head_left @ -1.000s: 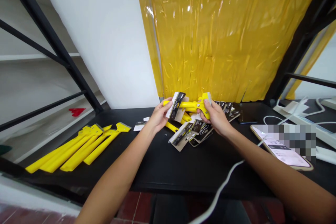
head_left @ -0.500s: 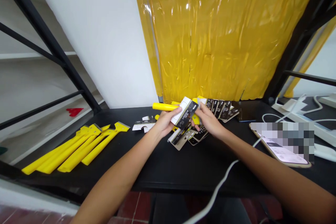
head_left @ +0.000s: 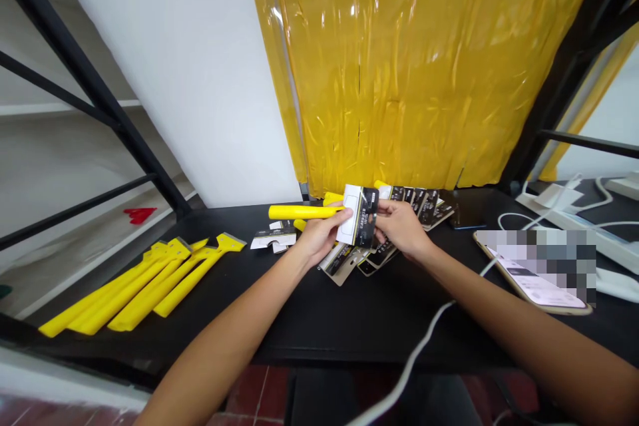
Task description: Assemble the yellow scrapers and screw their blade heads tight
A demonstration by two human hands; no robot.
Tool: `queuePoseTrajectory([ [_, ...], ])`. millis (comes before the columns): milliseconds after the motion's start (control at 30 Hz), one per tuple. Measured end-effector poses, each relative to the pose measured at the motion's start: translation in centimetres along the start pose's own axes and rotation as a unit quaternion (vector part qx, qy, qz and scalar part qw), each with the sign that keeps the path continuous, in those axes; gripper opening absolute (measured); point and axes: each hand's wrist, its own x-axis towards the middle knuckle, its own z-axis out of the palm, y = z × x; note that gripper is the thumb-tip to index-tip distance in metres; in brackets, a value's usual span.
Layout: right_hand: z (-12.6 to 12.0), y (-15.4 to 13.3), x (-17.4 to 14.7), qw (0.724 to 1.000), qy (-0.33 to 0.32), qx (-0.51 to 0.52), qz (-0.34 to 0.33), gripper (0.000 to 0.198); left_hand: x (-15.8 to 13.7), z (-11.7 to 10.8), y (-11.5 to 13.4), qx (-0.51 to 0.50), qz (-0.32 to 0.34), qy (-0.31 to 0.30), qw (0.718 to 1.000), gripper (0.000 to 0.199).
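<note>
Above the table my left hand [head_left: 319, 237] is closed around a yellow scraper [head_left: 299, 212], whose handle points left. A black-and-white packaging card [head_left: 357, 215] lies across the scraper's head end and mostly hides it; my left thumb presses on its white part. My right hand [head_left: 403, 227] pinches the black right end of that card. Beneath and behind the hands are more printed cards [head_left: 343, 262], several fanned out [head_left: 424, 206] to the right. Another white-and-black card [head_left: 273, 235] rests left of my left hand.
Several yellow scrapers [head_left: 150, 279] lie grouped on the black table [head_left: 319, 319] at left. A phone [head_left: 536, 279] and a white power strip [head_left: 589, 219] are at right. A white cable [head_left: 424, 346] crosses in front of my right forearm. A yellow plastic curtain [head_left: 424, 80] hangs behind.
The scraper's handle has shifted left and slightly down. The card has turned more upright and moved a little right, with both hands still on the pair.
</note>
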Motion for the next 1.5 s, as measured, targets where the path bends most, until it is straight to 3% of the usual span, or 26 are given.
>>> queuePoseTrajectory([
  [133, 0.5, 0.1, -0.1, 0.998, -0.011, 0.055, 0.014, 0.036, 0.2, -0.2, 0.1, 0.011, 0.024, 0.017, 0.999, 0.039],
  [333, 0.4, -0.1, 0.3, 0.994, 0.098, 0.057, -0.008, 0.040, 0.4, -0.4, 0.4, 0.025, 0.086, 0.047, 0.995, 0.043],
  [533, 0.2, 0.4, 0.3, 1.000, 0.003, -0.009, 0.027, 0.038, 0.1, 0.0, 0.1, 0.071, 0.084, 0.075, 0.991, 0.045],
  [800, -0.4, 0.5, 0.8, 0.999, 0.033, 0.015, 0.039, 0.040, 0.4, -0.1, 0.1, 0.053, 0.043, 0.077, 0.995, 0.038],
  [900, -1.2, 0.1, 1.2, 0.997, 0.070, -0.007, 0.040, 0.042, 1.0, -1.3, 0.8, 0.086, 0.053, 0.122, 0.987, 0.038],
  [967, -2.1, 0.1, 1.5, 0.994, 0.099, -0.029, 0.047, 0.045, 1.7, -2.7, 1.4, 0.130, 0.102, 0.215, 0.962, 0.039],
  [1000, -2.5, 0.3, 1.7, 0.991, 0.112, -0.043, 0.052, 0.046, 2.1, -3.4, 1.7, 0.168, 0.139, 0.274, 0.937, 0.041],
  [1067, -3.3, 0.8, 2.1, 0.987, 0.126, -0.078, 0.055, 0.049, 2.6, -4.6, 2.1, 0.283, 0.219, 0.352, 0.865, 0.044],
  [1100, -3.6, 1.1, 2.2, 0.986, 0.128, -0.094, 0.053, 0.049, 2.7, -5.0, 2.1, 0.360, 0.255, 0.347, 0.828, 0.043],
  [1167, -4.1, 1.8, 2.5, 0.983, 0.126, -0.122, 0.047, 0.049, 2.4, -5.2, 1.9, 0.521, 0.303, 0.242, 0.760, 0.040],
  [1267, -4.6, 2.5, 2.8, 0.975, 0.120, -0.185, 0.045, 0.049, 1.5, -4.7, 0.9, 0.668, 0.296, 0.042, 0.681, 0.035],
  [1367, -5.0, 2.4, 2.9, 0.946, 0.101, -0.306, 0.039, 0.044, 0.8, -4.0, 0.0, 0.693, 0.275, -0.019, 0.666, 0.035],
  [1500, -5.3, 1.4, 2.5, 0.852, 0.088, -0.515, 0.038, 0.039, 0.7, -3.9, 0.0, 0.673, 0.259, -0.016, 0.692, 0.034],
])
